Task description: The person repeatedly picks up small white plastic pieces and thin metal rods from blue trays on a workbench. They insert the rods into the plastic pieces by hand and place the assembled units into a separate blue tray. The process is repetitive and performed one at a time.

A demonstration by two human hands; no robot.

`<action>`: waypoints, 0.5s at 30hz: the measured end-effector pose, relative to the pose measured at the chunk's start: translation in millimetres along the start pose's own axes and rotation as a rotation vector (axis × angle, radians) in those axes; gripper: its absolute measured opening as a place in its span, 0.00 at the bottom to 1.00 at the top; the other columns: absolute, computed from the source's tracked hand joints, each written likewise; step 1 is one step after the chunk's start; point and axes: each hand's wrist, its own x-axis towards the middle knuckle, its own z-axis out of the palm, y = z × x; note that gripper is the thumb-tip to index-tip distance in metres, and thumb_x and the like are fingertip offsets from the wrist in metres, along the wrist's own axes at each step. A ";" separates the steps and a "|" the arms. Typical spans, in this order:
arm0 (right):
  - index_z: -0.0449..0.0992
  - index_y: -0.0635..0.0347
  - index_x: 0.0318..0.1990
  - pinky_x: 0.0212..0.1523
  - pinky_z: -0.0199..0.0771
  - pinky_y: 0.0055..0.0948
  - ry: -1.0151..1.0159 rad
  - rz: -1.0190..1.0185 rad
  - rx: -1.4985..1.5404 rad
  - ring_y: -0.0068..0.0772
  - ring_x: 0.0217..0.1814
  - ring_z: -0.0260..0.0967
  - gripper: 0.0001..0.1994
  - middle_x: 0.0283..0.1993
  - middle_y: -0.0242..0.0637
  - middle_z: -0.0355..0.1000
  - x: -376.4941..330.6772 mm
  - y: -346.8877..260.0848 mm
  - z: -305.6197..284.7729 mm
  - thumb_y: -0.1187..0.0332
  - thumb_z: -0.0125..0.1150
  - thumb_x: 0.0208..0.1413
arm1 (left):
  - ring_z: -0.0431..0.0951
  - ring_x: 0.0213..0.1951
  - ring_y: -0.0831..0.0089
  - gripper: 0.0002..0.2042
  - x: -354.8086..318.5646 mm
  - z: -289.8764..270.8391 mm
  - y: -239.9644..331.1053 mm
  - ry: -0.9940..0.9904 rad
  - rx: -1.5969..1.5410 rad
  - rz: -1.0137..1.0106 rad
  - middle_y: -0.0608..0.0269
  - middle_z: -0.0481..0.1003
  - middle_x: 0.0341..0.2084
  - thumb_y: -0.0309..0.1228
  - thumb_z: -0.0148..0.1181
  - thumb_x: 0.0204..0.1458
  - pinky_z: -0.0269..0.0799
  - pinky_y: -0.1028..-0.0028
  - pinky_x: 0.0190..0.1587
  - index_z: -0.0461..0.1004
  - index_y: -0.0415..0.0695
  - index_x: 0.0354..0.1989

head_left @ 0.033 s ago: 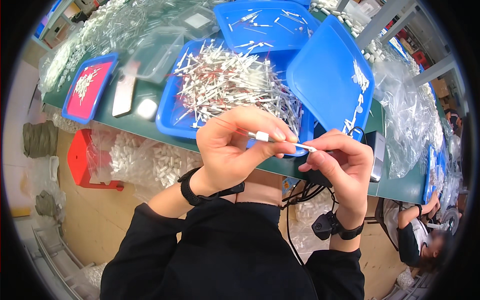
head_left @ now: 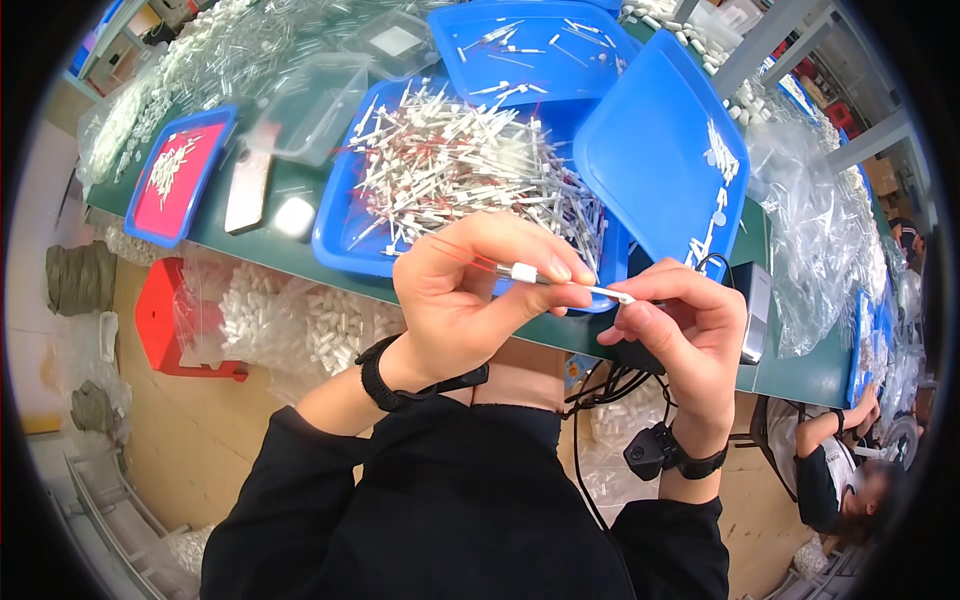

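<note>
Left hand [head_left: 470, 300] pinches thin white-sleeved probe [head_left: 545, 277]; right hand [head_left: 680, 335] grips its tip. Risk: loose pinch, probe slips, drops off near tabletop [head_left: 300, 250] edge.

The person wears a black long-sleeved top, both sleeves pushed back from the wrists. A black band circles the left wrist [head_left: 378, 376]; a black strap carrying a small boxy device circles the right wrist [head_left: 662, 455].
</note>
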 end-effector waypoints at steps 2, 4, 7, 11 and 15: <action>0.77 0.70 0.37 0.29 0.70 0.18 0.001 -0.006 0.015 0.21 0.31 0.70 0.08 0.33 0.38 0.74 -0.1 1.9 -0.5 0.83 0.59 0.49 | 0.77 0.27 0.71 0.09 -0.4 -1.5 -0.2 -0.018 0.048 0.020 0.50 0.75 0.27 0.17 0.63 0.45 0.75 0.78 0.27 0.68 0.39 0.31; 0.77 0.69 0.37 0.29 0.70 0.19 0.021 -0.097 -0.157 0.21 0.30 0.70 0.07 0.32 0.38 0.74 1.1 1.8 1.8 0.83 0.60 0.48 | 0.78 0.28 0.70 0.09 0.6 -3.0 0.2 -0.040 0.114 0.044 0.50 0.75 0.27 0.16 0.64 0.44 0.76 0.77 0.29 0.69 0.38 0.31; 0.78 0.68 0.35 0.28 0.71 0.19 0.022 -0.218 -0.370 0.22 0.28 0.71 0.07 0.31 0.38 0.74 1.6 0.3 -0.7 0.83 0.61 0.46 | 0.78 0.30 0.68 0.09 -1.3 -6.4 -1.7 -0.070 0.145 0.053 0.50 0.75 0.27 0.16 0.64 0.43 0.76 0.75 0.31 0.70 0.38 0.29; 0.79 0.66 0.33 0.26 0.69 0.20 -0.015 -0.293 -0.441 0.23 0.27 0.71 0.08 0.28 0.38 0.74 4.1 0.6 4.9 0.83 0.63 0.43 | 0.78 0.32 0.68 0.10 -4.9 -4.0 -3.3 -0.104 0.112 0.030 0.51 0.75 0.27 0.14 0.64 0.42 0.76 0.74 0.34 0.71 0.37 0.32; 0.79 0.62 0.31 0.25 0.69 0.21 0.096 -0.368 -0.737 0.26 0.25 0.71 0.06 0.26 0.35 0.74 6.0 0.6 8.2 0.81 0.64 0.44 | 0.76 0.37 0.68 0.12 -4.3 -4.5 -7.1 -0.111 0.079 -0.107 0.53 0.74 0.30 0.12 0.62 0.42 0.75 0.74 0.40 0.72 0.35 0.35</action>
